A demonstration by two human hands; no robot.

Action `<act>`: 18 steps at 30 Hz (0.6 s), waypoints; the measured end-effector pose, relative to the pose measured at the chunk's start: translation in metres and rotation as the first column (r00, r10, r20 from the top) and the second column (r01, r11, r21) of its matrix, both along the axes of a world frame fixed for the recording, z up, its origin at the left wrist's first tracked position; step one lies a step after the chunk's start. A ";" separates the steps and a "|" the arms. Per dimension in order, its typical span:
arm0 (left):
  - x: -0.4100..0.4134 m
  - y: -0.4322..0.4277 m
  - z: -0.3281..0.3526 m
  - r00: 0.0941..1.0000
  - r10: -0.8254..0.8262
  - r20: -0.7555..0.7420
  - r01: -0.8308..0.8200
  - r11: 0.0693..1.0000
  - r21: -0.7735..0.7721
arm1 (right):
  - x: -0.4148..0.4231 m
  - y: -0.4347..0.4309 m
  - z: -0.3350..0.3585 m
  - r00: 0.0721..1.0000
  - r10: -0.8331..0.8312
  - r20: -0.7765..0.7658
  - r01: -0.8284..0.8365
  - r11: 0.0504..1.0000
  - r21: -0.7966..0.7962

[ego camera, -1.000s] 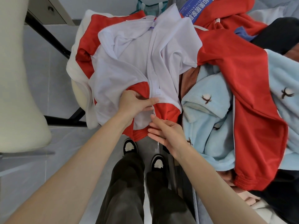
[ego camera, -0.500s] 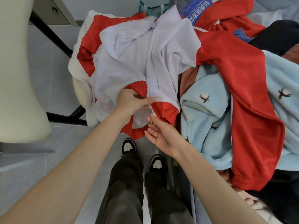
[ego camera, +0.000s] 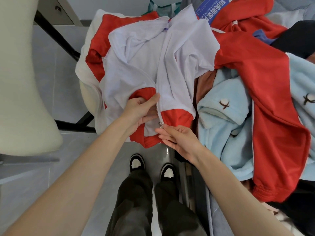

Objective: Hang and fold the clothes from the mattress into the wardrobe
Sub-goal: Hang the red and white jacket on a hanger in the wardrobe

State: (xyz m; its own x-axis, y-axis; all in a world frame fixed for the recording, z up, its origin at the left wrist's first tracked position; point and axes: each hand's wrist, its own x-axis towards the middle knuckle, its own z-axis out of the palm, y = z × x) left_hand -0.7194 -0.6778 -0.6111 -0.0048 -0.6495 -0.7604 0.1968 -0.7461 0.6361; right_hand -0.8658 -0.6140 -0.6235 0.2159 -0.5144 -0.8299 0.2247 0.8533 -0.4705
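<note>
Early going, it seems. The red-and-white jacket [ego camera: 153,62] tops the heap's near-left edge. The left hand [ego camera: 141,109] grips its front, and the right hand [ego camera: 179,138] pinches the zipper pull [ego camera: 160,124] at the hem. Nothing looks folded yet, and the blue fleece [ego camera: 221,125] waits to the right.

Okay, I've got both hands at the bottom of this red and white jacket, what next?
Probably draw the zipper pull up the jacket, to close it. The right hand pinches it at the hem while the left hand holds the cloth beside the teeth.
</note>
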 end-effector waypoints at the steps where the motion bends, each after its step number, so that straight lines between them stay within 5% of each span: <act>1: 0.002 -0.002 -0.002 1.000 0.002 0.010 -0.002 1.000 0.025 | 0.002 0.001 -0.001 1.000 -0.006 -0.020 0.006 1.000 -0.007; 6: 0.013 -0.004 -0.010 0.981 0.184 -0.062 -0.178 0.980 0.091 | 0.013 0.007 -0.003 0.983 -0.179 0.031 0.177 0.982 0.063; 12: 0.019 0.013 -0.002 0.965 0.069 -0.253 -0.052 0.996 0.075 | 0.016 0.002 0.004 0.811 -0.529 0.249 0.514 0.848 0.129; 18: 0.011 0.032 0.004 0.956 0.097 -0.275 -0.084 0.995 0.059 | 0.023 0.000 0.014 0.866 -0.473 0.163 0.471 0.881 0.051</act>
State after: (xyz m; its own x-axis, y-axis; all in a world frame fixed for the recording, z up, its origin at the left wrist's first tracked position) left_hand -0.7082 -0.6462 -0.6067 -0.1626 -0.6213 -0.7665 0.4286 -0.7442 0.5123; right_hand -0.8427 -0.6139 -0.6100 0.0837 -0.5817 -0.8091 0.6754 0.6301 -0.3831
